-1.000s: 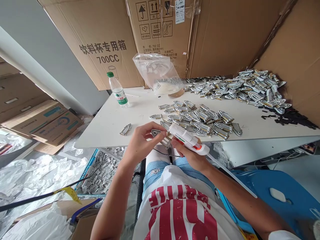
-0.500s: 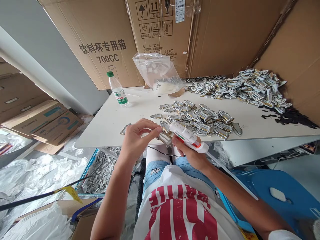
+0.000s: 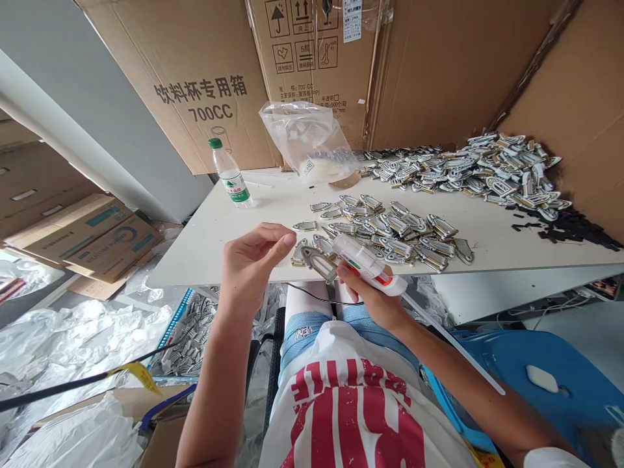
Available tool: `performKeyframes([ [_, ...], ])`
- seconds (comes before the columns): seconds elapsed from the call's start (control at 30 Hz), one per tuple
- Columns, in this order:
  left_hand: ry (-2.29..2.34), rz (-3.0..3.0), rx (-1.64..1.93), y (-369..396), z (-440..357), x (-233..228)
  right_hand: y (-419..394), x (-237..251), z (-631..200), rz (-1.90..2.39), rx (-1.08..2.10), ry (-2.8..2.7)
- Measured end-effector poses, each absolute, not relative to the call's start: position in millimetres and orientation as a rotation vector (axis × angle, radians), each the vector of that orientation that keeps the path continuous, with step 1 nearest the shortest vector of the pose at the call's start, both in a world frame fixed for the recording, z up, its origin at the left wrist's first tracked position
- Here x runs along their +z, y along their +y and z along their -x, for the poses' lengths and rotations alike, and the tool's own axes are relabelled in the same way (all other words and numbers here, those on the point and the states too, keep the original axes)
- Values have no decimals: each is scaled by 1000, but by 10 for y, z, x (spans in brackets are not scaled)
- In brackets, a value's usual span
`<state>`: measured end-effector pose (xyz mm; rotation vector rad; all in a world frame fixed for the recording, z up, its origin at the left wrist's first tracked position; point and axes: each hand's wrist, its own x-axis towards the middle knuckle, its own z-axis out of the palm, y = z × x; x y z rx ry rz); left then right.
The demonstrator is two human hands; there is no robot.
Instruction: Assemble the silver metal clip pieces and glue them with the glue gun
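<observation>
My right hand [image 3: 373, 296] has its grip wrapped around the glue gun [image 3: 366, 264], nozzle pointing left at a metal clip [image 3: 318, 260] lying at the desk [image 3: 209, 240] front edge. My left hand [image 3: 251, 260] hovers just left of that clip, fingers loosely curled, thumb near forefinger, pinching nothing. More clips [image 3: 390, 231] lie in a pile just behind the gun; a bigger heap [image 3: 487, 170] sits far right. A bottle [image 3: 230, 175] and a bag [image 3: 309, 143] stand at the back.

Your glue gun [image 3: 370, 265] is white with a red-and-green mark. The clips [image 3: 390, 231] are silver on a white counter [image 3: 219, 227]. The bottle [image 3: 230, 175] has a green cap; the boxes [image 3: 195, 71] are brown.
</observation>
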<state>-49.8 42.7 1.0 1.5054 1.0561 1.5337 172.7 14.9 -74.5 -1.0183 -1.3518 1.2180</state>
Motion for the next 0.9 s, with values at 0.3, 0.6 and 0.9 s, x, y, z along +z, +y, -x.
performKeyframes([
  [0.3,1063,-1462,1424,417,540,50,154,-743,-1730,1026,1188,-1351],
  [0.6,1393,-2039,1011,234,667,184,153,-723,-1719,1067,1128,-1399],
  [0.9,1483,-2203,992,225,601,112,113,-688,-1718,1087,1136,-1400],
])
